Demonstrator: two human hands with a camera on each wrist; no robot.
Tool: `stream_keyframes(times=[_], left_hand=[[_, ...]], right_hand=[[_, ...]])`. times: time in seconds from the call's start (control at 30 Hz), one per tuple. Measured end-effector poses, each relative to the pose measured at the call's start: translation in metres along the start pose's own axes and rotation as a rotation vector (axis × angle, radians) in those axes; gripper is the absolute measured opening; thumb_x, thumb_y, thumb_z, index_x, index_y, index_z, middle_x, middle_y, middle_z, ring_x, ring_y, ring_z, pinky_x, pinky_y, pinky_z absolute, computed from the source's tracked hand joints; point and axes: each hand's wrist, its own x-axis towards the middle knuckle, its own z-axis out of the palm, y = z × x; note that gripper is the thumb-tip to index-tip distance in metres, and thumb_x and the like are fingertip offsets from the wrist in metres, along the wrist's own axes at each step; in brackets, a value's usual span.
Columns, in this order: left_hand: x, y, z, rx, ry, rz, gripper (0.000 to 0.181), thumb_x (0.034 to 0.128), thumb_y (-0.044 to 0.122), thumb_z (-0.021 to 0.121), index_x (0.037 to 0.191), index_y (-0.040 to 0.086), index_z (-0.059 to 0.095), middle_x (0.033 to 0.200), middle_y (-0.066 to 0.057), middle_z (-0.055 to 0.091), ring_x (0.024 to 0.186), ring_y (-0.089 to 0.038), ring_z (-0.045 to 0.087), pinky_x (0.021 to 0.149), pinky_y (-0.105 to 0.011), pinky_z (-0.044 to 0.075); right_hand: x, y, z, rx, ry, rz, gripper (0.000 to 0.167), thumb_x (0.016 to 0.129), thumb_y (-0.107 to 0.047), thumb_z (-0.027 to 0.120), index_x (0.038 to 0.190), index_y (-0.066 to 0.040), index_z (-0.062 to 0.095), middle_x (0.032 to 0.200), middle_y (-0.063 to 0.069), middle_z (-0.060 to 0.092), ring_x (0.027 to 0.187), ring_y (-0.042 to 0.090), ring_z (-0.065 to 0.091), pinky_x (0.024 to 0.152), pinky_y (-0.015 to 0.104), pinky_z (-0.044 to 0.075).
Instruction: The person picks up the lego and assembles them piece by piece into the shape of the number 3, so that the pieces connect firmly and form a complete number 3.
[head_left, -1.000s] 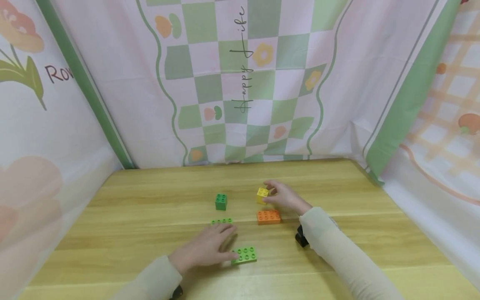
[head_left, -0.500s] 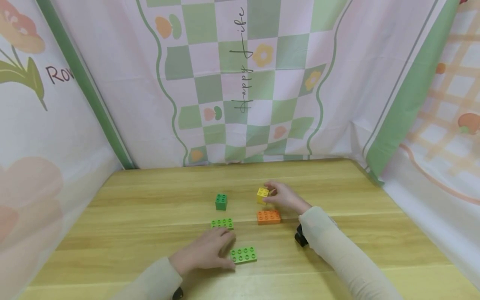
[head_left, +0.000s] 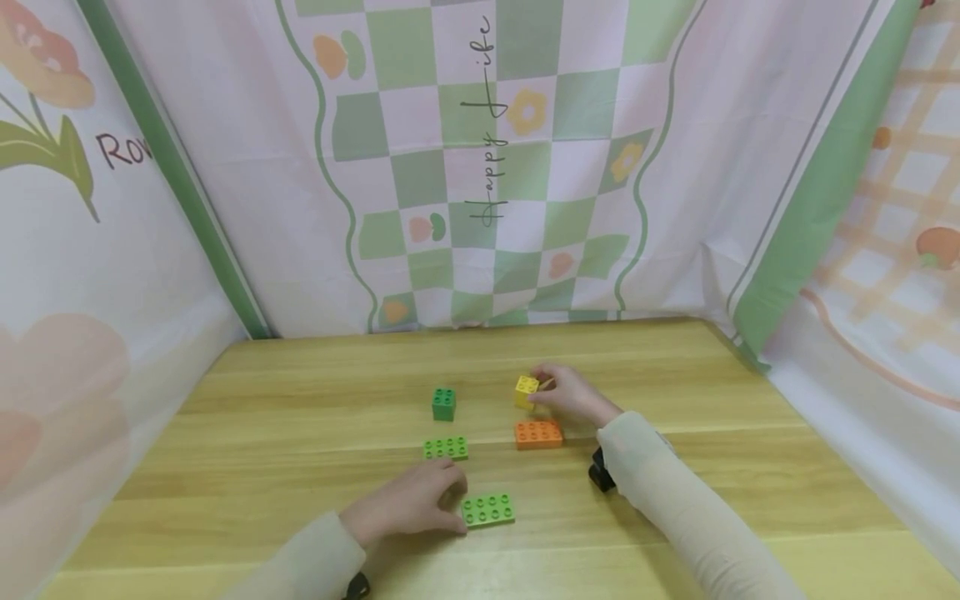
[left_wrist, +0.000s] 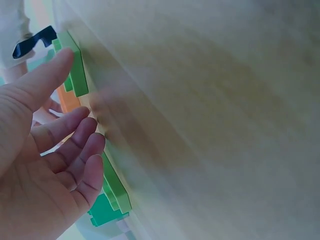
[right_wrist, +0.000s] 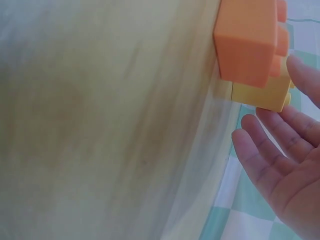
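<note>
In the head view my left hand [head_left: 411, 498] is low at the left edge of a light green eight-stud building brick [head_left: 488, 510]. Its thumb is close to that brick, and its fingers bend loosely without holding anything. Behind the fingers sits a second light green brick [head_left: 446, 448], partly covered by them. My right hand [head_left: 573, 393] is beside the small yellow brick [head_left: 527, 392], thumb in front and fingers behind it. The right wrist view shows those fingers [right_wrist: 270, 150] relaxed around the yellow brick [right_wrist: 260, 95]; whether they touch it is unclear.
An orange eight-stud brick [head_left: 537, 434] lies just in front of the yellow one. A dark green four-stud brick [head_left: 443, 404] stands farther back on the left. All rest on the wooden table [head_left: 300, 417], with a patterned curtain [head_left: 495, 167] behind its back edge.
My left hand has drawn slightly left, its thumb coming off the front of the near light green brick and uncovering more of both light green bricks. The right hand has hardly moved.
</note>
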Motion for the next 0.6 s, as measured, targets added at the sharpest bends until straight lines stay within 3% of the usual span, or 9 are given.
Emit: stream_keyframes(times=[0.6], left_hand=[[0.0035, -0.0016, 0.0047, -0.019, 0.008, 0.036, 0.036, 0.0728, 0.035, 0.074, 0.102, 0.016, 0.064, 0.097, 0.011, 0.054, 0.089, -0.004, 0.051, 0.082, -0.026, 0.044]], right_hand=[[0.0026, 0.0000, 0.0016, -0.008, 0.013, 0.010, 0.039, 0.086, -0.018, 0.065, 0.119, 0.001, 0.054, 0.113, 0.013, 0.055, 0.100, 0.027, 0.054, 0.082, 0.039, 0.047]])
